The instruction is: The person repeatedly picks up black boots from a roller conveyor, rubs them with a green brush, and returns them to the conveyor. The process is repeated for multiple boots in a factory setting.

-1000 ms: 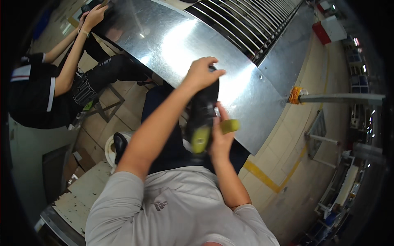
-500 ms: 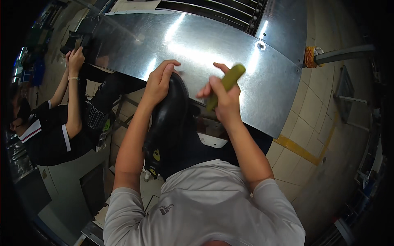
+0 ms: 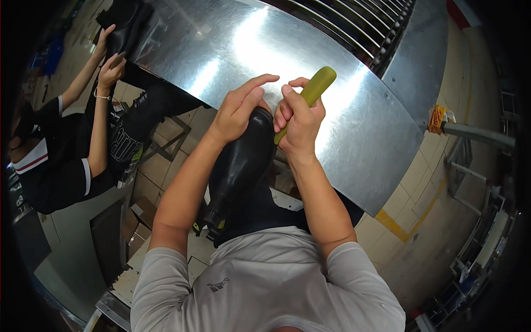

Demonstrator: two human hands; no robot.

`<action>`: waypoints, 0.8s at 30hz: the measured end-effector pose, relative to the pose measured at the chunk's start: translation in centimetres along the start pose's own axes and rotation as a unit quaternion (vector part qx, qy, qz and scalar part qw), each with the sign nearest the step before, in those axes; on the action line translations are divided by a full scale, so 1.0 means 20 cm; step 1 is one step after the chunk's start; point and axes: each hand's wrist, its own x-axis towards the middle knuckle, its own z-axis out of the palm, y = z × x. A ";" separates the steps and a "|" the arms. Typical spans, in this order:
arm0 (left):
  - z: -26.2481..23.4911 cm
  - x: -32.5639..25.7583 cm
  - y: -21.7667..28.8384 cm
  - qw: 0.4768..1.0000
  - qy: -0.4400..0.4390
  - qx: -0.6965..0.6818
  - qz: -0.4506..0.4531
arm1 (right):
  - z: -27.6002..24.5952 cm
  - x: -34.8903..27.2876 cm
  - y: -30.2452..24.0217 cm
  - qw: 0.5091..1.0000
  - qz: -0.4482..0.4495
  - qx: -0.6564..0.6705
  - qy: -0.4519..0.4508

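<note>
A glossy black, boot-shaped piece (image 3: 241,160) slants over my lap, its narrower end toward my body. My left hand (image 3: 238,113) curls round its upper end near the table edge, with the index finger stretched out beyond it. Some of those fingers are hidden behind the piece. In my right hand (image 3: 300,119) is a smooth olive-green bar with rounded ends (image 3: 319,86), wrapped by the fingers, with the thumb lying along it. The bar's lower end comes close to the black piece; whether they touch I cannot tell.
Ahead of me lies a shiny metal tabletop (image 3: 193,61), with a roller rack (image 3: 354,25) beyond it. To the left a co-worker (image 3: 61,160) handles a black boot (image 3: 121,27). A grey pole with orange wrapping (image 3: 475,133) juts in at the right.
My right hand has come left and turned the bar closer to the black piece. My left hand and the piece sit further right in view. The whole view has shifted somewhat.
</note>
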 end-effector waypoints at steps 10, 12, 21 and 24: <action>-0.01 0.00 -0.02 0.995 -0.023 -0.057 0.077 | 0.16 0.09 0.00 0.987 -0.049 -0.145 -0.053; -0.02 -0.01 -0.04 0.995 -0.019 -0.035 0.094 | 0.17 0.09 0.02 0.986 -0.062 -0.141 -0.066; -0.01 -0.04 -0.06 0.991 0.061 0.014 0.116 | 0.29 0.11 0.06 0.977 -0.086 -0.174 -0.084; -0.01 -0.08 -0.07 0.981 0.182 -0.023 0.069 | 0.33 0.14 0.11 0.979 -0.066 -0.150 -0.119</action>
